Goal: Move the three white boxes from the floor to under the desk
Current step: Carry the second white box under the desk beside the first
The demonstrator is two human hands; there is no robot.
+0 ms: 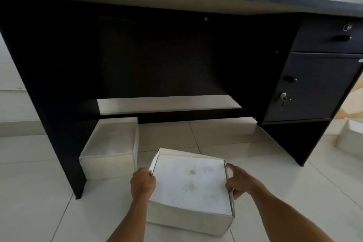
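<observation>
Glossy pale tiled floor point(265, 192) with thin grout lines, reflecting soft daylight. Plain white wall point(11, 76) at left. Brownish stain point(351, 106) low at far right, edges blurred.

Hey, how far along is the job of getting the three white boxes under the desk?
One box already sits under the desk, against its left leg. The second box is in hand on the floor in front of the opening, left hand and right hand gripping its sides. The third box waits on the floor right of the desk. Roughly a third done.
</observation>
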